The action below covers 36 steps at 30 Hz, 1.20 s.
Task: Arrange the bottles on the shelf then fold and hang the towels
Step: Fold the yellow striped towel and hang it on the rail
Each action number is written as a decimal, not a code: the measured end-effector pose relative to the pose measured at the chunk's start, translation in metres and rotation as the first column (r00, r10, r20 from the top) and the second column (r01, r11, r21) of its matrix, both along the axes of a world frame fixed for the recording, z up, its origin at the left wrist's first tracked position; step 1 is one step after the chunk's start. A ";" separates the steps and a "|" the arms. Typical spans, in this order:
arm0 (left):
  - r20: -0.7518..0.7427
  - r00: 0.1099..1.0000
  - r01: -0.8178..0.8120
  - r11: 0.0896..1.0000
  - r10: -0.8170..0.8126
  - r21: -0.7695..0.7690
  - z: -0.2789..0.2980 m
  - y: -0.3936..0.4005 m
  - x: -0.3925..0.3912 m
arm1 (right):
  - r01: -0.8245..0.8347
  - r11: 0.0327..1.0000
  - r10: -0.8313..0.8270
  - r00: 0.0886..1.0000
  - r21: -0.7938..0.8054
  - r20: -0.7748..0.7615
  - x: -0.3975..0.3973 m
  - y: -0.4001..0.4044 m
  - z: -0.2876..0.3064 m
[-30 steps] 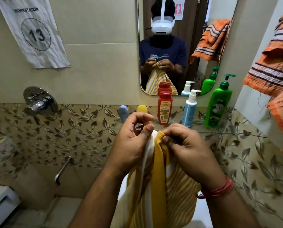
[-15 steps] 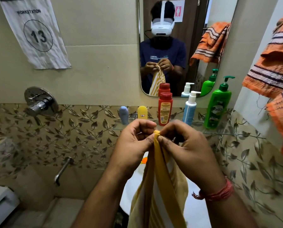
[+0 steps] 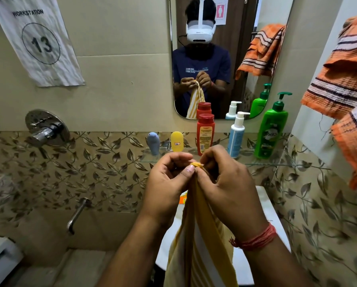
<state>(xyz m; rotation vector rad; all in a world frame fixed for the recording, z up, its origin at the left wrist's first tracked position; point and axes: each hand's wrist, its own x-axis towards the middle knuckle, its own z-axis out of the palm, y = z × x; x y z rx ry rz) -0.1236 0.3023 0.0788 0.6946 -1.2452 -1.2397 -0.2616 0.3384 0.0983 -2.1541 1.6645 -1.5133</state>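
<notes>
Gathered narrower since a second ago, the yellow towel hangs pinched by left hand and right hand; bottles shelved, hanging remains.

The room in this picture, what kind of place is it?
Most likely a bathroom: a wall mirror, a metal tap on tiled wall, and toiletry bottles on a glass shelf.

The light is soft and even, rather warm, with no hard shadows. The wide lens bends straight lines near the edges. The orange towel at the right edge looks blurred.
</notes>
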 end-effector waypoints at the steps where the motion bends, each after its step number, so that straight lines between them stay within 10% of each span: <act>1: -0.019 1.000 -0.016 1.000 0.017 0.018 -0.001 -0.002 0.000 | -0.022 1.000 0.021 1.000 0.017 0.019 0.000 -0.001 -0.001; 11: -0.162 0.927 -0.337 0.941 0.338 0.034 0.017 -0.033 0.029 | -0.476 0.751 0.387 0.879 0.458 0.278 -0.040 -0.009 -0.035; 22: -0.286 0.777 -0.561 0.823 0.561 0.090 0.024 -0.056 0.071 | -0.190 0.616 0.393 0.915 0.764 -0.089 -0.098 0.002 -0.046; 30: -0.200 0.750 -0.617 0.776 0.630 0.133 0.006 -0.064 0.082 | -0.030 0.815 0.278 0.897 0.578 -0.345 -0.118 0.008 -0.028; 36: -0.209 0.695 -0.665 0.726 0.688 0.178 0.003 -0.068 0.087 | -0.001 0.946 0.086 0.965 0.323 -0.247 -0.126 0.011 -0.015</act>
